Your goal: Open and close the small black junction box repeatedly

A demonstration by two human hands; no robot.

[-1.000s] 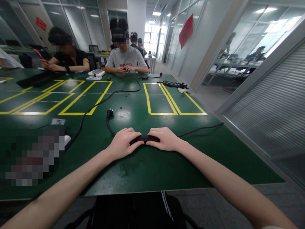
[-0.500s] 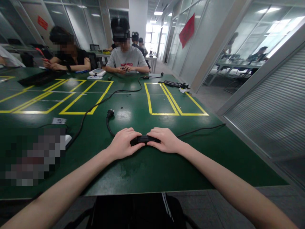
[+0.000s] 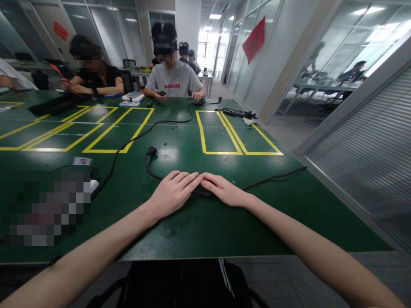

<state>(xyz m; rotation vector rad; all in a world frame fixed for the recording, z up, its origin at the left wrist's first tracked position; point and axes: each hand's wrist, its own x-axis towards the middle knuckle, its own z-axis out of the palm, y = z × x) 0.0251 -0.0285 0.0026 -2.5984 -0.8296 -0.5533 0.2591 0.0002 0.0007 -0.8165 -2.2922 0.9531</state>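
Observation:
A black power adapter (image 3: 203, 192) lies on the green table (image 3: 205, 231) in front of me, mostly covered by my hands. My left hand (image 3: 171, 191) rests flat over its left part, fingers stretched out towards the right. My right hand (image 3: 226, 191) is bent around the right end, its thumb on top and its fingertips meeting those of the left. From the left side a short black cord (image 3: 149, 167) leads to a black plug (image 3: 152, 150). A thin black cable (image 3: 272, 177) runs off to the right.
Yellow tape outlines (image 3: 205, 132) mark the table. A long black cable (image 3: 141, 136) crosses at left, near a blurred-out object (image 3: 48, 209). A folded black tripod-like item (image 3: 237, 113) lies at the far right. Across the table, a person in a grey shirt (image 3: 173, 79) holds a small black item.
My left hand has gone from gripping the adapter's end to lying flat over it. My right hand's fingers have shifted left. The plug has turned. The person opposite has parted their hands.

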